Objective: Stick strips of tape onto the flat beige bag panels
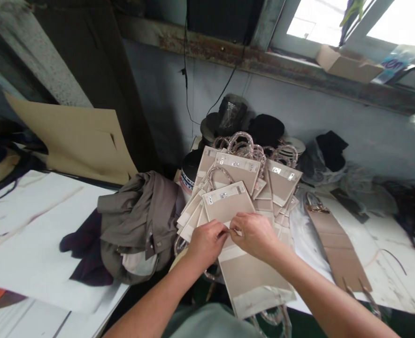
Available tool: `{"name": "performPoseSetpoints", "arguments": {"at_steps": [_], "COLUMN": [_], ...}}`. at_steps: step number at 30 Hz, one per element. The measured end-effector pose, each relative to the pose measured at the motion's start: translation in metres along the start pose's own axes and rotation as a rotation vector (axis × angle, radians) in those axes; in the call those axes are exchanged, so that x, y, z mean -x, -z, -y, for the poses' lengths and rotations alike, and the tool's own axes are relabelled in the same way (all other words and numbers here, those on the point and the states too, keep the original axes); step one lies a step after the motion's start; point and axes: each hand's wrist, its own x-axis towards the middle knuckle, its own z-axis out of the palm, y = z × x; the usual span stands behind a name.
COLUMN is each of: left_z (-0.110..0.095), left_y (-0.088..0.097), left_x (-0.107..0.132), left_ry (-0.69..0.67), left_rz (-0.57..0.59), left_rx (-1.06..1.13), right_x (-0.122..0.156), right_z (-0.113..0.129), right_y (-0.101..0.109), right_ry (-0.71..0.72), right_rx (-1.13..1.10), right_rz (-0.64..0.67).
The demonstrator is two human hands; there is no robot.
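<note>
In front of me lies a long beige bag panel (249, 267) with pale strips across it and a plastic-wrapped ring handle (219, 174) at its far end. Over its middle, my left hand (207, 240) and my right hand (254, 234) meet, both closed in a pinch, fingertips almost touching. Whatever is between the fingers is too small to make out. Beneath and beyond this panel is a heap of similar beige bag panels (241, 165) with metal fittings and wrapped handles. Another handle (272, 319) hangs at the near end.
A crumpled grey-brown garment (140, 220) lies left of the heap, beside a white sheet (27, 234). To the right, a brown bag panel (336, 239) rests on the worktable (390, 263). Rolls of webbing (191, 171) and a black bundle (265, 130) stand against the wall.
</note>
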Motion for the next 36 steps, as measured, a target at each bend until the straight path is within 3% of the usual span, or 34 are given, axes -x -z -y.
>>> {"name": "performPoseSetpoints", "arguments": {"at_steps": [3,6,8,11,13,16,22,25,30,33,36], "left_z": [-0.001,-0.004,-0.004,0.001,0.008,0.017,0.025,0.030,0.029,0.022,0.017], "left_y": [0.000,-0.007,-0.017,-0.039,-0.052,-0.061,-0.061,-0.062,-0.057,-0.051,-0.048], "left_x": [0.002,0.007,0.010,0.011,0.009,0.006,0.002,0.001,0.000,-0.002,-0.002], "left_ry": [-0.077,-0.143,-0.080,0.139,0.225,0.227,0.208,0.248,0.364,0.405,0.416], "left_rz": [-0.037,-0.069,-0.077,-0.032,0.018,0.030,0.039,0.073,0.087,0.064,0.005], "left_rx": [-0.078,-0.003,0.146,0.358,0.423,0.427,0.335,0.443,0.506,0.510,0.533], "right_x": [-0.006,-0.017,-0.031,-0.061,-0.081,-0.102,-0.109,-0.106,-0.105,-0.100,-0.084], "right_z": [-0.006,-0.033,-0.059,-0.090,-0.098,-0.095,-0.092,-0.102,-0.121,-0.119,-0.101], "right_y": [-0.007,-0.010,-0.007,0.005,0.013,0.017,0.002,-0.010,-0.030,-0.028,-0.014], "right_ry": [-0.045,-0.166,-0.233,-0.207,-0.149,-0.113,-0.103,-0.102,-0.155,-0.130,-0.133], "right_rx": [-0.019,-0.091,-0.236,-0.351,-0.239,-0.018,0.198,0.175,-0.067,-0.180,-0.314], "right_rz": [-0.011,-0.064,-0.066,-0.010,0.022,0.066,0.115,0.042,-0.158,-0.268,-0.368]}}
